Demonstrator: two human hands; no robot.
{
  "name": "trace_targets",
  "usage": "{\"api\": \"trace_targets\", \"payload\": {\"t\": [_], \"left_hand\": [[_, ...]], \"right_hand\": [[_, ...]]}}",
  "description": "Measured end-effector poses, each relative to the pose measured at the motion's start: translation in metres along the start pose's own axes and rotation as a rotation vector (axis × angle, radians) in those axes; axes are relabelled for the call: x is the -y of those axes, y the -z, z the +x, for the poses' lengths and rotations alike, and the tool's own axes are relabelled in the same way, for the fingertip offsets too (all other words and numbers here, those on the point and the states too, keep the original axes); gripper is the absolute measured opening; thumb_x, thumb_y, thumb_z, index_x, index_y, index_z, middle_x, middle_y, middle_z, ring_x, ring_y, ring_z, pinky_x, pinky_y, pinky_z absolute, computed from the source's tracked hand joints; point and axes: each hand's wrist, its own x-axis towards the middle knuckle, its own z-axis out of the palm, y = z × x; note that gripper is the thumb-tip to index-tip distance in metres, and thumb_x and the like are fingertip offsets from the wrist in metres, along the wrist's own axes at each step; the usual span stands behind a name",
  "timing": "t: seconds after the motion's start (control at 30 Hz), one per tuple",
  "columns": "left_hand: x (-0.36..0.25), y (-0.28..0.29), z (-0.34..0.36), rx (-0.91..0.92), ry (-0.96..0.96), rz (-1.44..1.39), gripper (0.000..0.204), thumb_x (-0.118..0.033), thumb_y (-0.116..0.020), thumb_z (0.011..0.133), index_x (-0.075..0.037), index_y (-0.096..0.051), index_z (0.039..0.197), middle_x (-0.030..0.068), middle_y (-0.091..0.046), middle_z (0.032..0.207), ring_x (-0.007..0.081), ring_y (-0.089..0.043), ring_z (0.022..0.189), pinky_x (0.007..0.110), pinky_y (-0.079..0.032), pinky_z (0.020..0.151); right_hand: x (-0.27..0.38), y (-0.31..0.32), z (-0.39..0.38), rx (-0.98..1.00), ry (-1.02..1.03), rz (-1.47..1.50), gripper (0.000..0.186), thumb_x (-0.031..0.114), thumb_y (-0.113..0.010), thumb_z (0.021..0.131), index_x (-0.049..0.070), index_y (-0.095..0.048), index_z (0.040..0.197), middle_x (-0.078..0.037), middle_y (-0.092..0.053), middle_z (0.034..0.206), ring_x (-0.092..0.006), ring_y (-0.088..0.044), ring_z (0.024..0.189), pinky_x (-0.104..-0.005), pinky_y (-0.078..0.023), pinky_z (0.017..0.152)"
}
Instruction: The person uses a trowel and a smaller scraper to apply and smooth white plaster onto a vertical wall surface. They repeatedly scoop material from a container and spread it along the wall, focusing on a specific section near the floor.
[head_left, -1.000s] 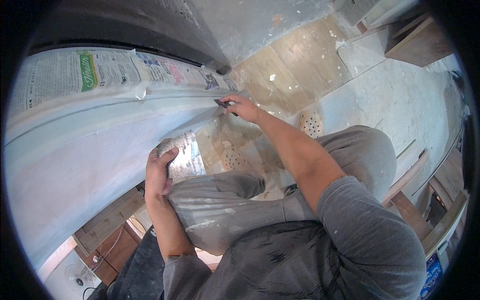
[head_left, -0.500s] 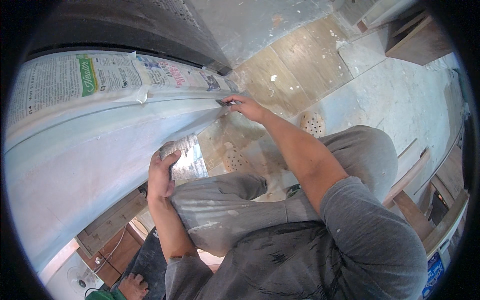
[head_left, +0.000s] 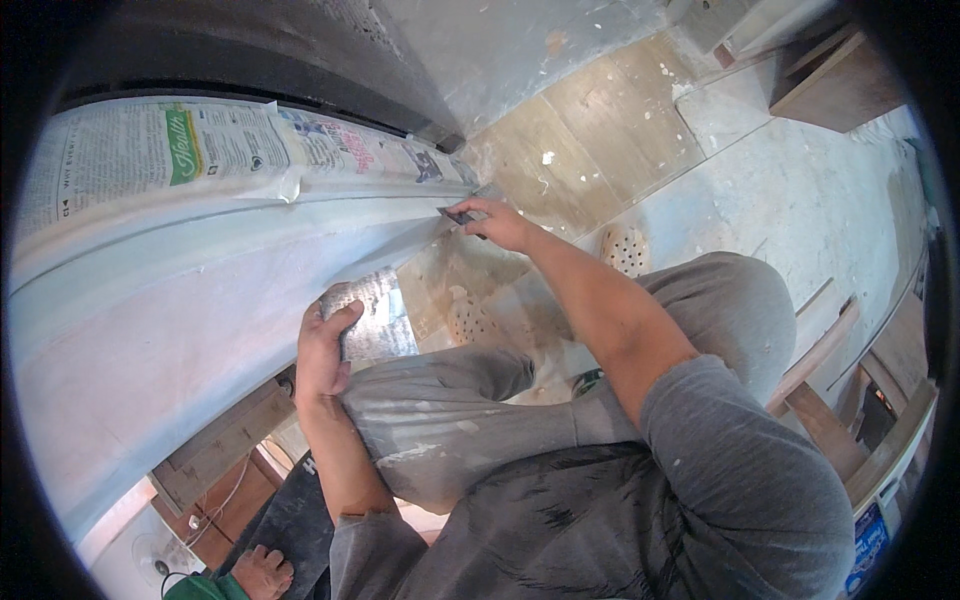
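Note:
In my right hand (head_left: 497, 222) is a small dark, thin-bladed tool (head_left: 462, 214), which looks like a putty knife. Its tip meets the far end of the pale painted panel (head_left: 200, 300), just below the ledge. My left hand (head_left: 325, 340) grips a broad shiny metal plate (head_left: 380, 318) by its dark edge, thumb on top. The plate is smeared with pale material and lies above my left knee, beside the panel's lower side. Newspaper masking (head_left: 225, 145) covers the strip above the ledge, and one corner of its tape curls up.
A co-worker's hand (head_left: 262, 573) with a green sleeve rests on a dark surface at lower left. Wooden frame pieces (head_left: 825, 425) stand at right. A brown wooden box (head_left: 835, 80) is at far right. The tile floor (head_left: 580, 120) is paint-spattered.
My right hand has shifted slightly down, and the dark tool has tilted so more of it shows below my fingers. My left hand and the plate stay almost still.

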Motion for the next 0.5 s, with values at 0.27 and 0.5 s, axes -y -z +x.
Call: {"api": "trace_targets", "payload": {"t": [0.27,0.5], "left_hand": [[0.002,0.001,0.004,0.049,-0.005,-0.024,0.043,-0.003,-0.071,0.09,0.008,-0.055,0.128,0.016,-0.069,0.112,0.0239,-0.071,0.1,0.035,-0.059,0.082],[0.007,0.008,0.006,0.026,-0.012,0.005,0.043,-0.005,-0.071,0.09,0.009,-0.055,0.127,0.0171,-0.069,0.112,0.0247,-0.071,0.099,0.035,-0.059,0.082]], "right_hand": [[-0.001,0.011,0.003,-0.035,0.047,0.092,0.042,0.016,-0.07,0.087,0.013,-0.07,0.129,-0.01,-0.07,0.125,-0.0231,-0.062,0.119,-0.0357,-0.046,0.105],[0.026,0.006,0.018,0.002,0.065,0.026,0.042,0.015,-0.066,0.092,0.014,-0.068,0.133,-0.008,-0.066,0.131,-0.0204,-0.059,0.119,-0.0326,-0.045,0.102]]}}
